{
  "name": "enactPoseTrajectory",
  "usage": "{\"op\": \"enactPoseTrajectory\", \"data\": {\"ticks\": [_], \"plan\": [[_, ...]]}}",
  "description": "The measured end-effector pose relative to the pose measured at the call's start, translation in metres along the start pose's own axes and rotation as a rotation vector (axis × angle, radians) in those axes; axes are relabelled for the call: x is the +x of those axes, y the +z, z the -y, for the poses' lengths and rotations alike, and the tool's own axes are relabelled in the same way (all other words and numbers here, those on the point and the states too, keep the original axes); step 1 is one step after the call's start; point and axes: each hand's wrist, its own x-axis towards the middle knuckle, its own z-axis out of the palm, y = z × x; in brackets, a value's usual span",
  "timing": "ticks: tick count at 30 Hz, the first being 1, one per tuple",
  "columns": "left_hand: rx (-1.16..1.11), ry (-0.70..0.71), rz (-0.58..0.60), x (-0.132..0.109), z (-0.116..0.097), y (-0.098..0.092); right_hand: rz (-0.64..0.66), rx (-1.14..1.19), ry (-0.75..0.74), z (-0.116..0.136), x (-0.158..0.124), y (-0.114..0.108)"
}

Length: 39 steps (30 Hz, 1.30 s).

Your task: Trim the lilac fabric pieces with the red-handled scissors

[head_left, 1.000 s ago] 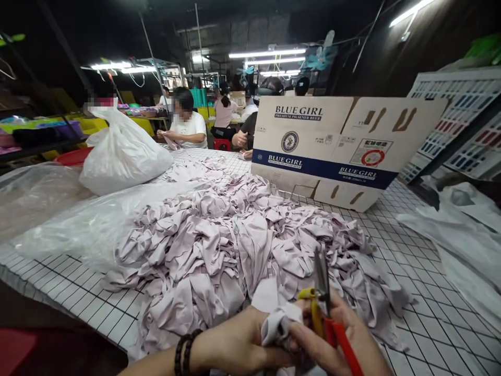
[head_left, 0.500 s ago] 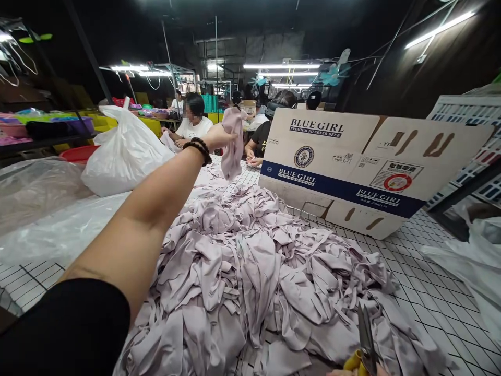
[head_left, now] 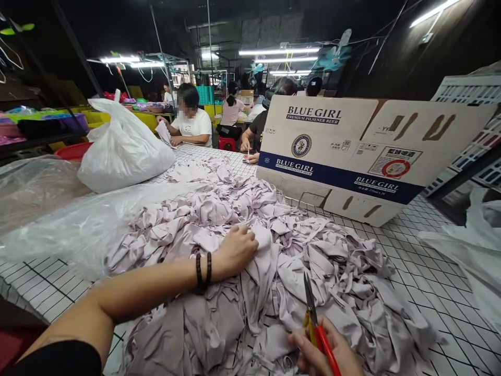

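My left hand (head_left: 237,249), with dark beaded bracelets (head_left: 204,271) at the wrist, rests on the heap of pale lilac cloth pieces (head_left: 305,250). Its fingers curl closed into a cloth piece (head_left: 263,245) near the middle; the fingertips are partly hidden. At the lower right, my right hand (head_left: 326,350) is closed around scissors (head_left: 311,303) with red and yellow handles. Their dark blades point up and away from me, over the front part of the heap.
A cardboard sheet (head_left: 336,151) printed with beer branding stands beyond the heap at right. On the left are a full white plastic bag (head_left: 121,146) and clear plastic sheeting (head_left: 50,209). Several people sit beyond the grid-patterned table (head_left: 438,261), one in a white shirt (head_left: 193,125).
My left hand has come back and down from the far side onto the heap; the cloth it held up is gone from it. My right hand and scissors have moved further up into view.
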Motion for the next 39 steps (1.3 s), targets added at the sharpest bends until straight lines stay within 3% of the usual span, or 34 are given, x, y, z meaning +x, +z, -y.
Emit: {"op": "enactPoseTrajectory", "data": {"ticks": [7, 10, 12, 15, 17, 19, 24, 28, 30, 32, 34, 37, 39], "plan": [[-0.099, 0.228, -0.287, -0.065, -0.062, 0.029, -0.134, 0.083, -0.172, 0.028, 0.007, 0.027], [-0.309, 0.229, -0.262, -0.094, -0.088, 0.041, -0.144, 0.091, -0.237, 0.027, 0.006, 0.029], [-0.456, 0.16, -0.212, -0.107, -0.095, 0.041, -0.192, 0.078, -0.246, 0.021, 0.003, 0.023], [-0.545, -0.062, -0.274, -0.107, -0.085, 0.034, -0.261, 0.057, -0.235, 0.011, -0.007, 0.009], [-0.487, -0.223, -0.356, -0.094, -0.07, 0.03, -0.276, 0.04, -0.242, 0.005, -0.014, 0.0], [-0.391, -0.313, -0.333, -0.077, -0.057, 0.03, -0.268, 0.004, -0.261, 0.001, -0.02, -0.005], [-0.305, -0.31, -0.193, -0.059, -0.041, 0.032, -0.36, -0.2, -0.265, -0.006, -0.031, -0.011], [-0.286, -0.324, -0.204, -0.077, -0.044, 0.023, -0.6, -0.335, -0.222, 0.001, -0.038, -0.013], [-0.294, -0.321, -0.229, -0.09, -0.052, 0.019, -0.646, -0.283, -0.253, 0.009, -0.04, -0.01], [-0.335, -0.293, -0.268, -0.102, -0.067, 0.017, -0.496, -0.108, -0.271, 0.018, -0.04, -0.002], [-0.42, -0.222, -0.287, -0.111, -0.087, 0.02, -0.235, 0.05, -0.212, 0.027, -0.041, 0.007], [-0.633, -0.091, -0.256, -0.115, -0.116, 0.027, 0.129, 0.153, -0.08, 0.036, -0.041, 0.018], [-0.791, -0.051, -0.231, -0.115, -0.131, 0.031, 0.261, 0.182, -0.056, 0.037, -0.042, 0.021]]}}
